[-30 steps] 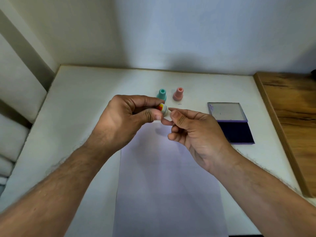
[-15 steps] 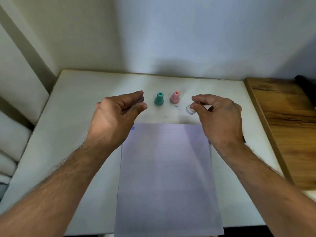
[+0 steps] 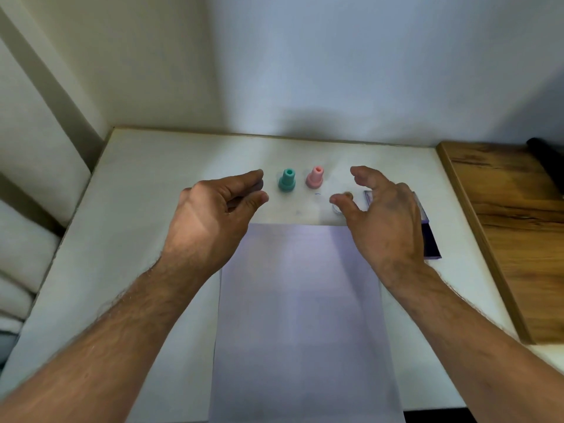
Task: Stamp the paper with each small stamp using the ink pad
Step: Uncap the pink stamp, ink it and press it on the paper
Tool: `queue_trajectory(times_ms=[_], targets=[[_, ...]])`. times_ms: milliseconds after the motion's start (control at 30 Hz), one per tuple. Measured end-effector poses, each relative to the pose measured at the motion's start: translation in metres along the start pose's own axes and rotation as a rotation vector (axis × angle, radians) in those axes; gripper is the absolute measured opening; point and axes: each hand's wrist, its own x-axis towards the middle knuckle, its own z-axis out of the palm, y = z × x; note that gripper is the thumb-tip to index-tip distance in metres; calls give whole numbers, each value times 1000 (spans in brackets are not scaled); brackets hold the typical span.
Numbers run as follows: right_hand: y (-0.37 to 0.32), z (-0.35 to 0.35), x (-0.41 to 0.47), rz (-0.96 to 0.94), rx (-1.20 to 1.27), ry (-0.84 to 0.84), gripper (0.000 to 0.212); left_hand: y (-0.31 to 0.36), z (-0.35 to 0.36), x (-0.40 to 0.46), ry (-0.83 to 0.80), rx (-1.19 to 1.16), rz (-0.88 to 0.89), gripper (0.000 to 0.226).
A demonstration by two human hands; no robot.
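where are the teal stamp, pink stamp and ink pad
teal stamp (image 3: 287, 180): head view, on its body
pink stamp (image 3: 314, 178): head view, on its body
ink pad (image 3: 431, 246): head view, dark corner showing beside the right hand

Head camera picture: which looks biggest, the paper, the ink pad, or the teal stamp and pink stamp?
1. Paper
2. Ink pad, partly hidden by the right hand
3. Teal stamp and pink stamp: look alike, so no ranking.
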Motion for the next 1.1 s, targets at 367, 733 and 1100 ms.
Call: queue_trajectory(times_ms=[367,733,1100], targets=[[-29,25,36,-129,-213,-159,36,0,-1,0,-1,-37,7,30],[-64,-26,-7,180,472,-90,24,15,-1,-11,-93,-113,104,60],[-60,-37,-51,535,743,-308,19,19,6,-20,-210,-172,226,36]])
